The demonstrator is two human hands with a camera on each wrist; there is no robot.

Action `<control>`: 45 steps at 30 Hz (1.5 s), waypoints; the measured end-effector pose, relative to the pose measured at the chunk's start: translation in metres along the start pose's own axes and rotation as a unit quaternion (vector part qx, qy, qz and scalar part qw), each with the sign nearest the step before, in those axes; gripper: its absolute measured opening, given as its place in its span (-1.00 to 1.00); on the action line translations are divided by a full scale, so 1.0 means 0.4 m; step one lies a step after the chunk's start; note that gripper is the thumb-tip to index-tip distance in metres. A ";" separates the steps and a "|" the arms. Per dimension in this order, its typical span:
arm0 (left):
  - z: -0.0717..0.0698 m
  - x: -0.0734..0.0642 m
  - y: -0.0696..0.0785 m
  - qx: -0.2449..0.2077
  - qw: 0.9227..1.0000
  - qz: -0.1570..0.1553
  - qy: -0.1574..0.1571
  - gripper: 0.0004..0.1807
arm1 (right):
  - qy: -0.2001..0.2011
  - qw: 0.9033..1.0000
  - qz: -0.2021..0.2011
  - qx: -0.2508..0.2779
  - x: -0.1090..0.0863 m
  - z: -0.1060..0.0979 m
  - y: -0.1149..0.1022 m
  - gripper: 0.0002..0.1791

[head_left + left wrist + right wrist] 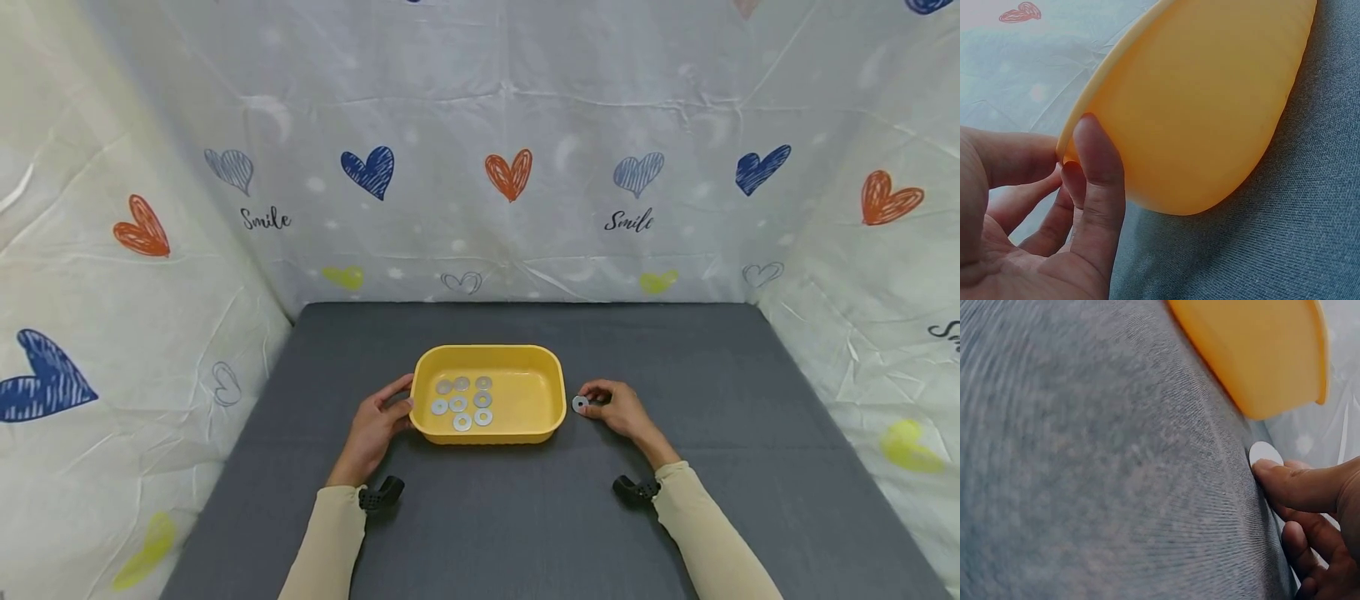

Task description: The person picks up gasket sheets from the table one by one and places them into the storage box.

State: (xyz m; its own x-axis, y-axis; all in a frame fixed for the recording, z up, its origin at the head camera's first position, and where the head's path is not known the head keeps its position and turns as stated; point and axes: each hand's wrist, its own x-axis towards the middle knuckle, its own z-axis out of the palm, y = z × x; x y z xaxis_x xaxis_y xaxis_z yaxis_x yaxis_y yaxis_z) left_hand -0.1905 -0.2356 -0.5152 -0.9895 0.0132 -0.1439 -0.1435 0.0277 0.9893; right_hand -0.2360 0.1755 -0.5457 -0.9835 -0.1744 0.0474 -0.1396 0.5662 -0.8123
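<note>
A yellow plastic tray [528,400] lies on the dark grey cloth, with several flat silver washers [477,400] spread over the left half of its floor. My left hand [372,433] grips the tray's left rim; in the left wrist view the thumb [1100,169] presses one side of the wall while fingers bear on the other. Just outside the tray's right end, my right hand [621,411] pinches a single washer [575,401] between thumb and fingers. In the right wrist view this washer [1265,452] stands tilted on edge, close over the cloth.
The grey cloth-covered table [495,525] extends around the tray on all sides. A pale sheet printed with hearts [457,108] hangs behind and along both sides. Each wrist carries a black strap-on device, the left one [381,493] and the right one [635,490].
</note>
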 end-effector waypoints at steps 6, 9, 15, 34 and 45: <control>-0.001 0.001 -0.001 -0.001 1.000 0.000 0.003 -0.45 | 0.010 1.000 0.000 0.014 0.001 0.003 0.003 -0.86; -0.002 0.003 -0.002 0.000 1.000 0.001 0.004 -0.45 | 0.013 1.000 -0.007 0.017 0.000 0.005 0.008 -0.90; -0.003 0.007 -0.004 0.003 1.000 0.001 0.000 -0.45 | 0.018 0.999 -0.012 0.032 -0.005 0.000 0.008 -0.91; -0.001 -0.002 -0.009 0.002 1.000 0.003 0.001 -0.43 | 0.032 0.997 0.010 0.071 -0.024 -0.037 -0.065 -0.89; -0.002 -0.001 -0.005 0.001 1.000 0.004 0.002 -0.43 | 0.022 0.997 0.010 0.080 -0.026 -0.051 -0.122 -0.86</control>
State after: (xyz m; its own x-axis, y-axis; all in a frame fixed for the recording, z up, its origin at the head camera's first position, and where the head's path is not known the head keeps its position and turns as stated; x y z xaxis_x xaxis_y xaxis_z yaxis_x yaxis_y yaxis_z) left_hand -0.1897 -0.2367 -0.5173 -0.9907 0.0091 -0.1360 -0.1357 0.0288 0.9903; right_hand -0.2213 0.1661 -0.4948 -0.9905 -0.1268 0.0538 -0.1041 0.4336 -0.8951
